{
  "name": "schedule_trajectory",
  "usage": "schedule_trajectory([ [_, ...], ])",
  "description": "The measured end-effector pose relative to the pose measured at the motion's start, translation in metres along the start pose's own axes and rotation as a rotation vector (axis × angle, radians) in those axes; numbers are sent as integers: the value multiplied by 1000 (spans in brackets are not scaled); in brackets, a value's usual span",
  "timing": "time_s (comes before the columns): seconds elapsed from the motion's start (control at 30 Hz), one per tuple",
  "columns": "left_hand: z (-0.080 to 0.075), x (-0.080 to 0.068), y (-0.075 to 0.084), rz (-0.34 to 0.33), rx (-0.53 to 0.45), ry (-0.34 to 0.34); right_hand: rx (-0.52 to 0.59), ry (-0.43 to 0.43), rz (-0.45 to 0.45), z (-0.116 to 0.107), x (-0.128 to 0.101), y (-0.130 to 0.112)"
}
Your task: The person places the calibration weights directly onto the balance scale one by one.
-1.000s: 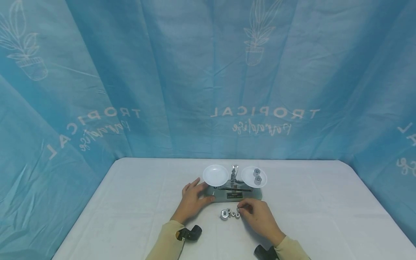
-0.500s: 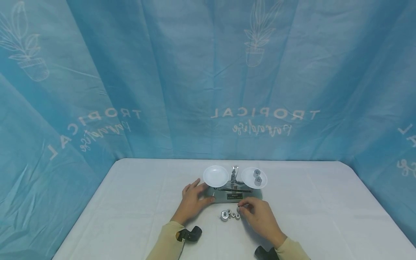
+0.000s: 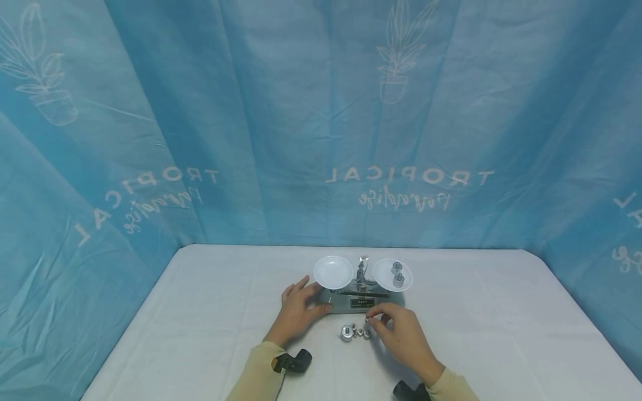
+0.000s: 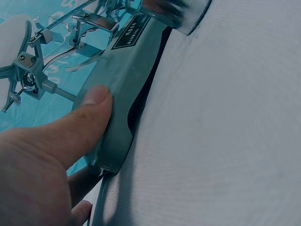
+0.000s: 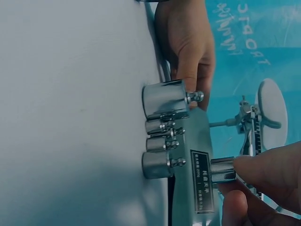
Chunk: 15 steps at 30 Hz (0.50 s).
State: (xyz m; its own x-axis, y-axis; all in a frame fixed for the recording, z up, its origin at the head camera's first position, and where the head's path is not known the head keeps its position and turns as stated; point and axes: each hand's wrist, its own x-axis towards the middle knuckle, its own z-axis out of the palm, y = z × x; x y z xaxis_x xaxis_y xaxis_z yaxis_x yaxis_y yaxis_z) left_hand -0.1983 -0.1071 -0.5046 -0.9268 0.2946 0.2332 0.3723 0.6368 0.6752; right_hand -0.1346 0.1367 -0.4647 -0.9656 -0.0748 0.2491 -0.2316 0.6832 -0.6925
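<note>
A grey-green two-pan balance scale point(image 3: 341, 303) stands on the white table. My left hand point(image 3: 297, 312) grips the left end of its base, with the thumb point(image 4: 96, 96) on the front face and the other fingers behind. Between thumb and fingertips, my right hand point(image 3: 401, 333) pinches a small shiny cylindrical weight point(image 5: 222, 170) by its knob end, lifted off the table in front of the nameplate point(image 5: 202, 181). Below it stand several knobbed metal weights, among them a large one point(image 5: 164, 100) and a mid-sized one point(image 5: 157, 165). Two weights point(image 3: 398, 278) sit in the right pan point(image 3: 382, 274); the left pan point(image 3: 333, 272) is bare.
White cloth covers the table point(image 3: 220, 289), with rounded far corners. Blue printed curtains point(image 3: 301, 139) hang behind it and at both sides. A black wrist camera point(image 3: 296, 361) is strapped at my left cuff, another point(image 3: 408, 391) at the right.
My right hand has raised the pinched weight slightly, away from the group of weights. The left hand keeps its grip on the scale's base.
</note>
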Motion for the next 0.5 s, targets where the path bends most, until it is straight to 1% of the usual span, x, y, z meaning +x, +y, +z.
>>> schedule_trajectory([
  [0.3,0,0,1,-15,3,-4,-9,-18,23,-4,0,-8],
  [0.5,-2,-1,2,1,1,-1,-18,0,22,-9,0,-13],
])
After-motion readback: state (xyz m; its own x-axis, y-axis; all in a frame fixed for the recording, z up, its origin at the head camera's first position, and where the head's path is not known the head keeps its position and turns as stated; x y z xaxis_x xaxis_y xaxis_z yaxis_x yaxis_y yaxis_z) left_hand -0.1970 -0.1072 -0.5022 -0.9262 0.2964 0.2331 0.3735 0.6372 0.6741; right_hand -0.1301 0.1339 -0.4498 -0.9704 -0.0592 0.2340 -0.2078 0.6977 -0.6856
